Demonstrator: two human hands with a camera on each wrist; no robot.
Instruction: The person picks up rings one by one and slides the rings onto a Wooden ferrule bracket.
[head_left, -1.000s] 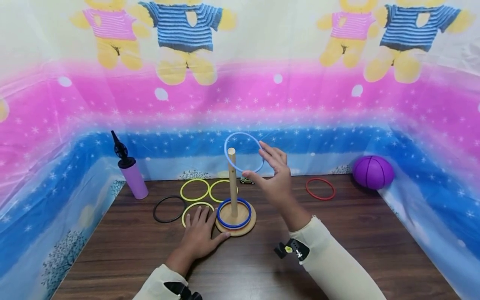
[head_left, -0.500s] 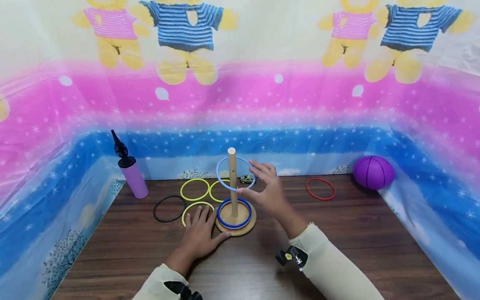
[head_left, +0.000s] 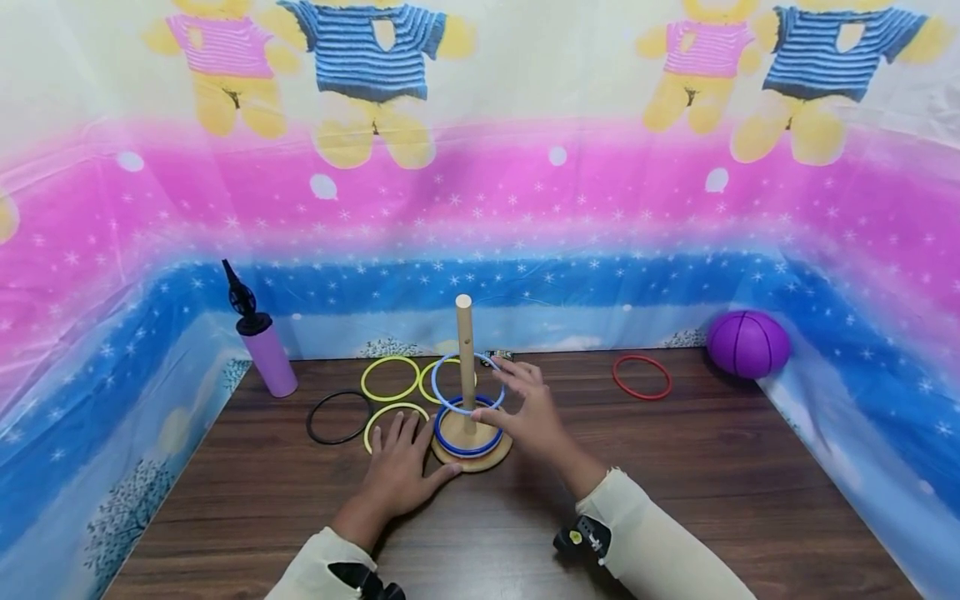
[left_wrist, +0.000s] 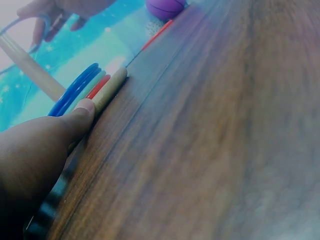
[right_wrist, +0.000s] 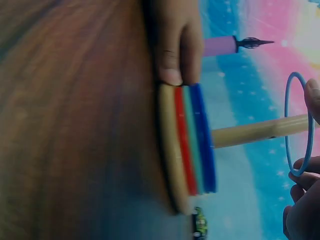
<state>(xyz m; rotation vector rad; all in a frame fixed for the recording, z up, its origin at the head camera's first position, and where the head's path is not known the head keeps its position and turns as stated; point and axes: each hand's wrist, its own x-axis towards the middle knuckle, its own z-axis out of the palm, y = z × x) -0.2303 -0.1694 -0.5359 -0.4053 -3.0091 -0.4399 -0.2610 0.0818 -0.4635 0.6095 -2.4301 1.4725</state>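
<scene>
My right hand pinches a light blue ring between thumb and fingers. The ring encircles the upright wooden peg and is held tilted above the stack. Lower down, dark blue rings, a green ring and a red ring lie stacked on the round wooden base. My left hand rests at the base's left side with fingers spread. Its thumb presses on the base's edge, and its fingertips overlap a yellow ring in the head view.
Two more yellow rings and a black ring lie left of the peg. A purple hand pump stands at back left. Behind the peg is a small toy car. A red ring and a purple ball are at right.
My right hand has brought the light blue ring left over the peg's top and down along it, to just above the stack. The left hand has stayed in place.
</scene>
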